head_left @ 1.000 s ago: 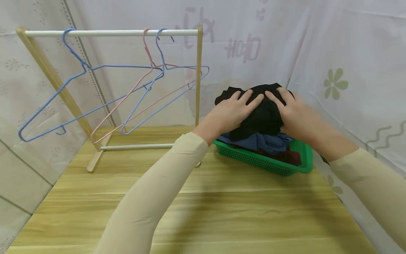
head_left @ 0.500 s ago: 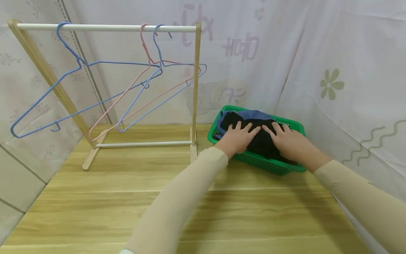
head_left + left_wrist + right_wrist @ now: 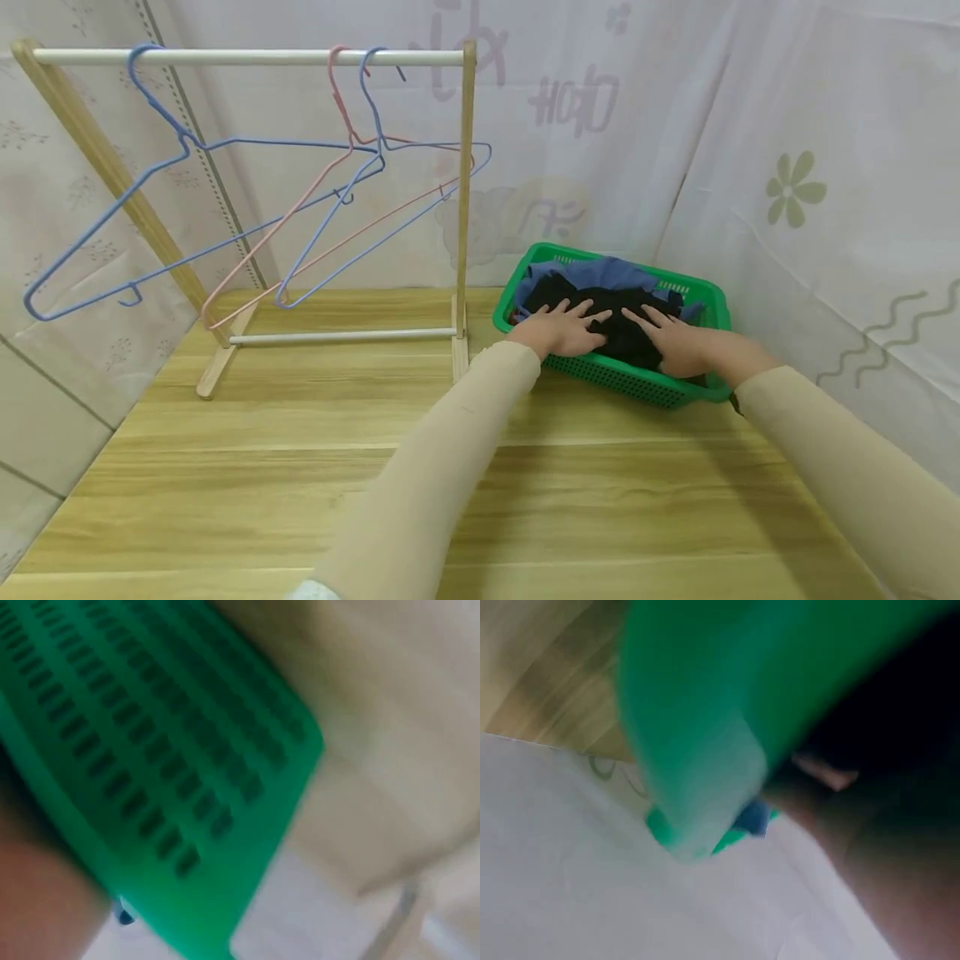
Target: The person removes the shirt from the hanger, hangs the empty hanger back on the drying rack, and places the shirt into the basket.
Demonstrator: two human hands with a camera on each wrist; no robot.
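Note:
A green plastic basket (image 3: 637, 386) stands at the right back of the table, with dark clothes heaped inside. On top lies a black garment (image 3: 628, 335), and a blue garment (image 3: 600, 272) shows along its far side. My left hand (image 3: 562, 330) rests on the left part of the black cloth with fingers spread. The right hand (image 3: 677, 343) presses on its right part, fingers also spread. In the left wrist view, the basket's perforated wall (image 3: 165, 750) fills much of the picture. The right wrist view is blurred and dark around the hand.
Left of the basket stands a wooden rack with a white rail (image 3: 247, 57). Hanging from it are a blue hanger (image 3: 82, 237), a pink hanger (image 3: 247, 258) and another blue hanger (image 3: 322, 229). Beneath everything is a wood-grain table (image 3: 300, 467); patterned curtains hang behind.
Both hands have moved down with the black garment, from above the basket into it. The blue garment now shows behind it. Over the last half second the hands have shifted only slightly.

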